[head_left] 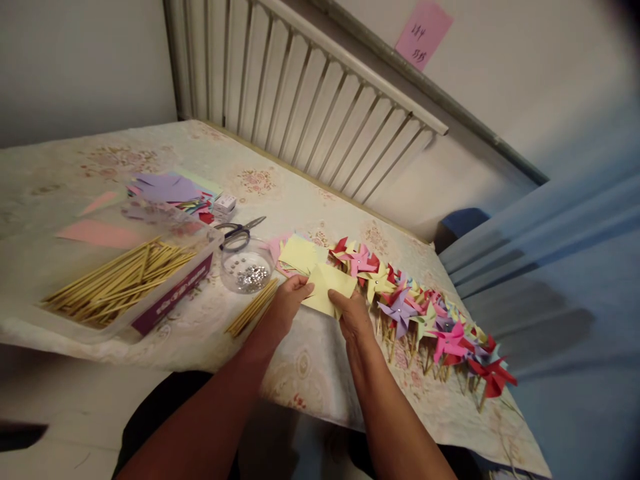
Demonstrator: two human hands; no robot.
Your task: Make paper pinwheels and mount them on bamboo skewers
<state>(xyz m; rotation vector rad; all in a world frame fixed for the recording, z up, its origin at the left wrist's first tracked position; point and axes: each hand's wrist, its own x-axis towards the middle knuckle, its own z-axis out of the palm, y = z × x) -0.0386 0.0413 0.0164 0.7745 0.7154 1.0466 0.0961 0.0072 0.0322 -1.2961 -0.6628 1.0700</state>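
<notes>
Between both hands is a pale yellow sheet of paper (324, 285), held above the table near its front edge. My left hand (291, 297) pinches its left side, thumb on top. On its right side, my right hand (354, 312) presses the thumb onto the paper, fingers curled underneath. Just behind lies a stack of square yellow paper (299, 253). Finished paper pinwheels (400, 310) on sticks lie in a long row to the right, in red, pink, purple and yellow. A few thin wooden sticks (254, 305) lie left of my left hand.
A clear plastic box (173, 313) of wooden sticks stands at left. Beside it are a round dish (246, 270) of small metal pieces, scissors (237, 235), a small box (225, 207) and coloured paper (167, 189). A radiator (310, 100) lines the back; a blue curtain (565, 280) hangs right.
</notes>
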